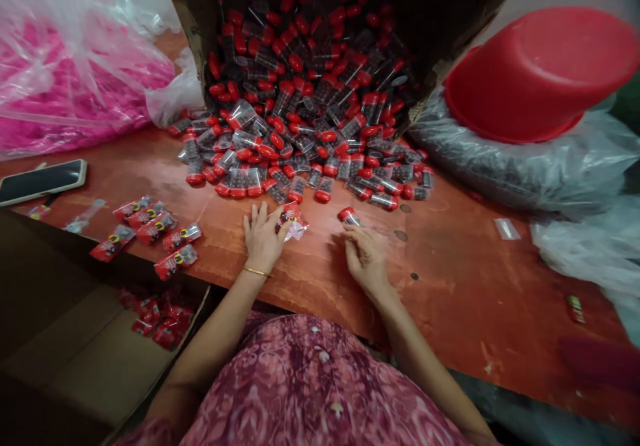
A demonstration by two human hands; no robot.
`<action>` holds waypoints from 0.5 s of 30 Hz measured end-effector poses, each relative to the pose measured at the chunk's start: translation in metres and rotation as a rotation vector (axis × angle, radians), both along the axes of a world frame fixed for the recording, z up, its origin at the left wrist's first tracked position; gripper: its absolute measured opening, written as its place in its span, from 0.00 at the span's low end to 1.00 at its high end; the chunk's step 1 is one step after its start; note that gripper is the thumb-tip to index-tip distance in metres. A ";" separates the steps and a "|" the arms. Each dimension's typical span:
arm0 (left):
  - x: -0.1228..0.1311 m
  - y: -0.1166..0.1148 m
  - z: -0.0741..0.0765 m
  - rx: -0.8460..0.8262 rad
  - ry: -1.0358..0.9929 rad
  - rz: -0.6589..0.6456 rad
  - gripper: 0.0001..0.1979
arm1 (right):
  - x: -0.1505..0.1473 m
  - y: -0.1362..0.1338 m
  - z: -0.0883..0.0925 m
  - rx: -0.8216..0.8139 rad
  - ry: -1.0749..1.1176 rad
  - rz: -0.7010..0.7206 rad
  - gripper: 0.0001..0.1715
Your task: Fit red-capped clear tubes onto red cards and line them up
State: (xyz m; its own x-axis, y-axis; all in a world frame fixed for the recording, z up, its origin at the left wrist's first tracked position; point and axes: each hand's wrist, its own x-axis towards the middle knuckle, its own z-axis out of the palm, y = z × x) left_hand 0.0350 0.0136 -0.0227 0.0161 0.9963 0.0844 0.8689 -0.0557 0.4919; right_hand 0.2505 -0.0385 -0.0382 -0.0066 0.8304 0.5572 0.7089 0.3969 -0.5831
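Observation:
My left hand (263, 238) is at a small red printed packet (293, 218) with clear plastic at its lower edge. Its thumb and index finger grip the packet, while the other fingers stretch forward over the wood. To the right, my right hand (367, 254) is curled, and its fingertips hold a small clear tube with a red cap (349, 216) just above or on the table. Dark contents show through similar tubes in a large heap (300, 133) ahead of both hands. Several red packets (157, 227) with clear tops lie left of my left hand.
The heap spills from a dark open carton (450, 39). A red tub (530, 79) rests upside down on a filled plastic bag (505, 166). Leftward are a bag of pink items (75, 93) and a phone (43, 181). Below the table edge, an open box (115, 346) contains red packets.

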 end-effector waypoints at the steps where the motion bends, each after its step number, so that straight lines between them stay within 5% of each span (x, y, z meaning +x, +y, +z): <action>1: 0.004 0.000 -0.001 0.002 0.015 0.006 0.23 | -0.009 0.000 0.001 0.004 0.014 0.027 0.12; 7: 0.030 0.007 0.003 -0.008 -0.040 0.035 0.22 | -0.036 0.011 0.009 -0.081 0.001 0.103 0.11; 15: 0.026 0.012 -0.001 0.038 -0.152 0.067 0.14 | -0.038 0.015 0.010 -0.102 0.083 0.042 0.10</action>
State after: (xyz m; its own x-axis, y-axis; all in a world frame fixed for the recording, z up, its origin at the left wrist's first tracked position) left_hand 0.0608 0.0257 -0.0240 -0.0658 0.9908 0.1184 0.7870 -0.0214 0.6165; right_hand 0.2126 -0.0236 -0.0281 0.0003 0.8825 0.4704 0.6403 0.3611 -0.6779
